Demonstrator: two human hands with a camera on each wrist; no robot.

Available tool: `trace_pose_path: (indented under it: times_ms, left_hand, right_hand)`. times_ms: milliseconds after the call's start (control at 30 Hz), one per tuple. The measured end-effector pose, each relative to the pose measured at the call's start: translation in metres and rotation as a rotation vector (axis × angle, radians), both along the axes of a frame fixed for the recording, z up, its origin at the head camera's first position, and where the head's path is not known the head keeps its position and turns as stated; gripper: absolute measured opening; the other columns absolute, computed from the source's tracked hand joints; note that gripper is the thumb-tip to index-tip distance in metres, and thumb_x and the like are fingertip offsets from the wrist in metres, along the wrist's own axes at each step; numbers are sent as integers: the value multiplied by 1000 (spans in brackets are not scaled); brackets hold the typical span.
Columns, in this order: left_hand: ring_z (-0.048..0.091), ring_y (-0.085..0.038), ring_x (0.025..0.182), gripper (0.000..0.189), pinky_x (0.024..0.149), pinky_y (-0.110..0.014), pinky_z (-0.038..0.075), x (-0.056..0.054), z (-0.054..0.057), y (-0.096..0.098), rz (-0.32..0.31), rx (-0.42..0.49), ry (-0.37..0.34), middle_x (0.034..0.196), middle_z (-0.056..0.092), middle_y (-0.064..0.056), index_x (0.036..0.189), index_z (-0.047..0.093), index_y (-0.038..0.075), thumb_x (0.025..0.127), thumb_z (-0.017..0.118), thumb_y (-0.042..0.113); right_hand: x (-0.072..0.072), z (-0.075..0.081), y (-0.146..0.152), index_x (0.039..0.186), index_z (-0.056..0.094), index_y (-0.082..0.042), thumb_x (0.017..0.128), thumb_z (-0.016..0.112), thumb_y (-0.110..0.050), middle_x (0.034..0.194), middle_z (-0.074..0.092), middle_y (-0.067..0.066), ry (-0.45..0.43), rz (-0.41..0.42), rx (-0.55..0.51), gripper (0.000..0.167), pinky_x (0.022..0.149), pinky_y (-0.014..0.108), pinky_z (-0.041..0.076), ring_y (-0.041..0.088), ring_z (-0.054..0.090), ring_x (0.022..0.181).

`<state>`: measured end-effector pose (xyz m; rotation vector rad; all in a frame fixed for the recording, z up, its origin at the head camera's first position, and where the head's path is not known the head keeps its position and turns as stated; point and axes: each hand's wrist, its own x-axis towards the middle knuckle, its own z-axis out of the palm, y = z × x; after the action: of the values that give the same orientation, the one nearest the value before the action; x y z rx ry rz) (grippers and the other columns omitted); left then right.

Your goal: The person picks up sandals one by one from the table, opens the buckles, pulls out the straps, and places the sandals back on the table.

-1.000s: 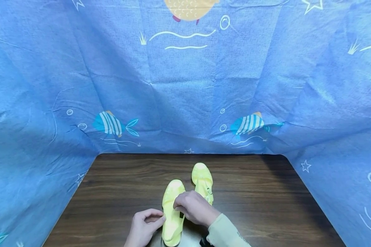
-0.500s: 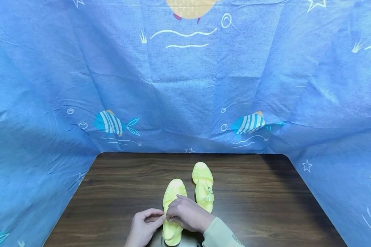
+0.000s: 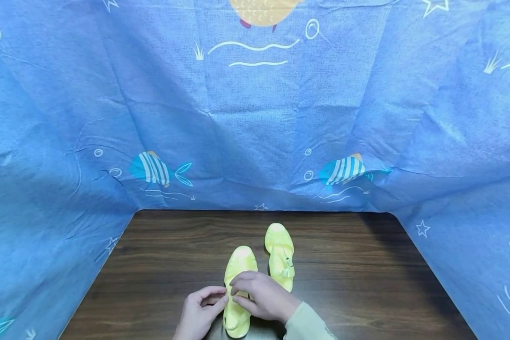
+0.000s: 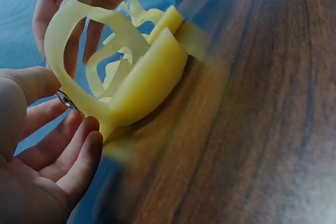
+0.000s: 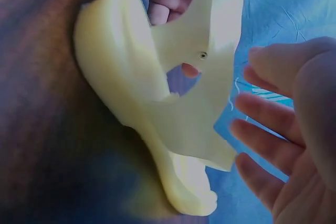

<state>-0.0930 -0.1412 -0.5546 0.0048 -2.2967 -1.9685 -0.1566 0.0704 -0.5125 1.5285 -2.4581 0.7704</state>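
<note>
- The left hand sat at the near shoe's 8 o'clock, its grip narrow: thumb and fingers pinched the yellow strap beside a small metal fitting.
- The right hand reached over the near shoe from 3 o'clock, fingers spread loosely and holding nothing; the right wrist view showed its thumb apart from the strap, the fingertips just beside it. A pale sleeve trailed off towards 5 o'clock.
- The near shoe stood sole down between the hands, toe towards 12 o'clock. A tiny stud showed on its upper.
- Fastening or adjusting that strap seemed the step in hand, with nothing visibly closed. The next move probably called for a steady left pinch while the right fingers took the free part of the strap and brought it to the fitting.
- The far shoe lay at the near one's 1 o'clock, also toe to 12, apart from both hands; whether its strap was fastened could not be told.
- Beneath everything ran the dark wooden table, and past its edge at 12 o'clock hung a blue fish-printed cloth.
</note>
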Motion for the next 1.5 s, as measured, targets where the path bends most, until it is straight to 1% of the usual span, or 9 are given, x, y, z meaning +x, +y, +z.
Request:
trace_pose_path:
  times_ms: [233,433,633,733,833,967,1033,1233,1500]
  left_hand:
    - [72,-7,77,22,72,-21,59,2,-3,-3,-39,-13,-32,101,77,-11,113,76,1,93,79,8]
    - [70,-5,92,34,81,-21,59,2,-3,-6,-96,-37,-59,115,73,-15,128,69,-2,98,75,14]
    - [69,-5,105,46,87,-22,59,6,-2,-10,-167,-17,-72,133,66,-25,138,61,-7,99,73,15]
    - [68,-5,109,52,88,-22,59,8,-3,-13,-230,-34,-48,138,62,-30,142,55,-10,100,73,15]
    - [67,-6,112,61,92,-24,58,9,-5,-18,-328,-34,-32,142,56,-37,146,48,-16,99,74,14]
    - [65,-4,116,79,97,-25,57,8,-9,-25,-447,-18,-27,145,50,-42,149,39,-20,91,82,12]
    - [64,-3,117,88,98,-24,56,8,-10,-28,-476,-30,-13,143,52,-41,150,37,-20,85,88,12]
    - [65,-5,118,96,96,-26,58,5,-14,-28,-503,-92,97,136,59,-37,148,41,-19,74,96,9]
    - [63,-2,117,86,94,-27,59,5,-18,-28,-486,-123,141,142,52,-40,143,49,-19,74,94,7]
  right_hand:
    - [16,-13,10,128,68,-15,104,67,-33,149,57,10,-119,-138,-92,30,104,39,55,22,57,136]
    - [29,-24,19,150,52,-15,102,68,-43,161,42,17,-174,-218,-81,57,106,49,53,32,50,143]
    - [39,-31,23,162,35,-15,102,65,-51,169,28,18,-268,-270,-38,76,108,54,50,35,39,151]
    - [43,-33,25,165,29,-11,101,63,-56,170,23,20,-316,-275,-50,85,108,54,50,37,37,152]
    - [46,-38,25,165,26,-7,99,65,-58,171,21,22,-342,-272,-69,92,108,53,51,39,36,152]
    - [48,-45,26,165,24,-2,94,71,-62,169,20,25,-347,-278,-77,104,108,51,51,41,37,150]
    - [48,-48,26,165,21,0,90,75,-62,169,20,26,-356,-270,-91,111,110,51,49,41,36,151]
    - [46,-53,22,167,8,0,81,86,-59,172,17,21,-427,-251,-147,130,119,51,39,37,27,156]
    - [51,-56,19,156,22,18,82,82,-64,160,29,41,-387,-349,22,127,112,69,38,60,28,147]
